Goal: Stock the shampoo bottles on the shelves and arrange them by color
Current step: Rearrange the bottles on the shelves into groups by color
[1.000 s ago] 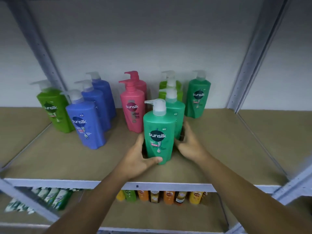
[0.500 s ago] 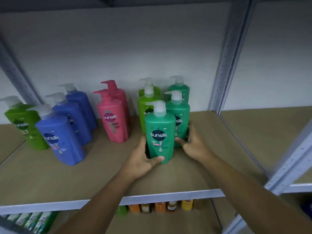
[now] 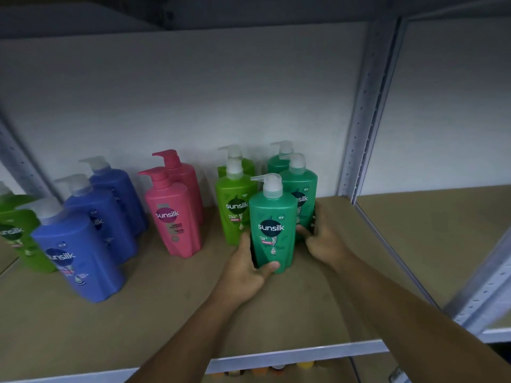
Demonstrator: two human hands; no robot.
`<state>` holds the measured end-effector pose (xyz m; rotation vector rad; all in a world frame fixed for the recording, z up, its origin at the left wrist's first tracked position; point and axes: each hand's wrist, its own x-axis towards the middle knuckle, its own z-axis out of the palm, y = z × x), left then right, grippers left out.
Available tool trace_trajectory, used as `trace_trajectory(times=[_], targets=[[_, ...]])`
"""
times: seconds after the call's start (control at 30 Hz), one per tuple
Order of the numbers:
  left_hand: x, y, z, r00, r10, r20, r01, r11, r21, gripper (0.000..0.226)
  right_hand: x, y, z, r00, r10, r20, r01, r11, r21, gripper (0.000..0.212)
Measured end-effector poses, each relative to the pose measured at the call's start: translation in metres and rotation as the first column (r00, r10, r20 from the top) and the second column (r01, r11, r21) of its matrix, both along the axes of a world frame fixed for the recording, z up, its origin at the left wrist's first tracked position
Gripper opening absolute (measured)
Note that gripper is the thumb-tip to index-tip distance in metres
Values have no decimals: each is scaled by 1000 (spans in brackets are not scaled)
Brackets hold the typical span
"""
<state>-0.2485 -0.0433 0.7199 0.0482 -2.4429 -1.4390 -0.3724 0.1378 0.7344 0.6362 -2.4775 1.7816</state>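
Note:
A teal green pump bottle (image 3: 272, 225) stands upright on the brown shelf board (image 3: 179, 305), at the front of a row of three teal bottles. My left hand (image 3: 247, 269) grips its lower left side, thumb across the front. My right hand (image 3: 322, 239) curls round the teal bottle (image 3: 300, 194) just behind it. A third teal bottle (image 3: 278, 161) stands at the back. Two lime green bottles (image 3: 235, 208) line up to the left, then two pink bottles (image 3: 172, 217), then three blue bottles (image 3: 77, 258). Another lime green bottle (image 3: 13, 233) stands at the far left.
A grey metal upright (image 3: 365, 106) closes the bay just right of the teal row. A second shelf bay (image 3: 431, 230) lies beyond it. The shelf's grey front rail (image 3: 290, 355) runs below my arms. Small orange and yellow bottles (image 3: 265, 370) show on the shelf beneath.
The view has swung right and tilted up, so the bottles sit further left and lower. Both hands keep their hold on the teal bottles, which stand slightly nearer the upright.

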Motion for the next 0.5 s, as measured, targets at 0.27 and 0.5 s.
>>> trace_trajectory(times=[0.27, 0.5], targets=[[-2, 0, -3, 1000, -11, -7, 11, 999, 42, 77, -5, 1, -16, 998, -55, -31, 54, 998, -37, 57], [0, 1, -2, 999, -23, -23, 24, 999, 46, 78, -9, 4, -18, 1000, -29, 2, 29, 998, -59, 55]])
